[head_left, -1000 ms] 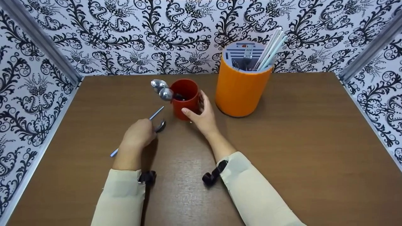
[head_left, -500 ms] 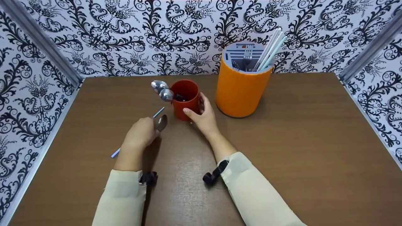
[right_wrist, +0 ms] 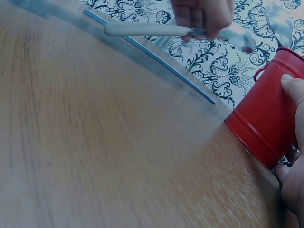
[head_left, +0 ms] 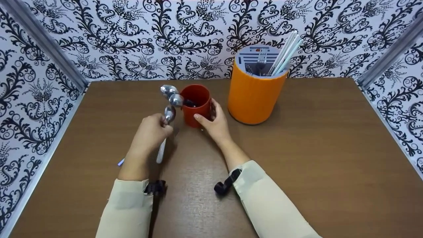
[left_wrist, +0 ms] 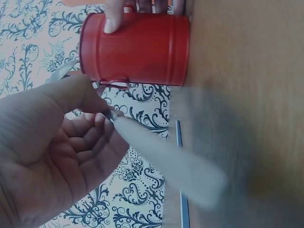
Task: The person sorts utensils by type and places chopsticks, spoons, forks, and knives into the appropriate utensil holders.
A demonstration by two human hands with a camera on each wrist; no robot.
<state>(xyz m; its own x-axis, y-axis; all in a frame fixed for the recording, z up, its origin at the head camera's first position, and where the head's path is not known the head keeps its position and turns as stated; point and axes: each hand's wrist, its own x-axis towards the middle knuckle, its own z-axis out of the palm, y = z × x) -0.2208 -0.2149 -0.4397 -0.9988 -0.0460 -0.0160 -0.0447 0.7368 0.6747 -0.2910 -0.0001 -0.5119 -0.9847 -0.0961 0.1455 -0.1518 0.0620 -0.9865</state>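
Observation:
My left hand (head_left: 149,134) pinches a spoon (head_left: 161,152) near the neck, its metal bowl beside the cup and its white handle pointing back toward me. In the right wrist view the spoon's handle (right_wrist: 145,30) is raised above the table. The red cup (head_left: 190,118) stands upright on the table, with two spoons (head_left: 176,100) leaning out over its left rim. My right hand (head_left: 216,126) grips the cup from its right side, thumb on the front wall (left_wrist: 137,50). The far fingers are partly hidden behind the cup.
A thin chopstick-like stick (right_wrist: 159,60) lies on the table, mostly hidden under my left arm in the head view. An orange cylinder holder (head_left: 256,99) stands right of the cup, with forks (head_left: 262,56) and pale chopsticks (head_left: 283,54) in it. Patterned walls (head_left: 138,43) border the table.
My left hand has lifted the spoon off the table and moved it up toward the cup, turning it so the white handle shows. The right hand and cup have stayed put.

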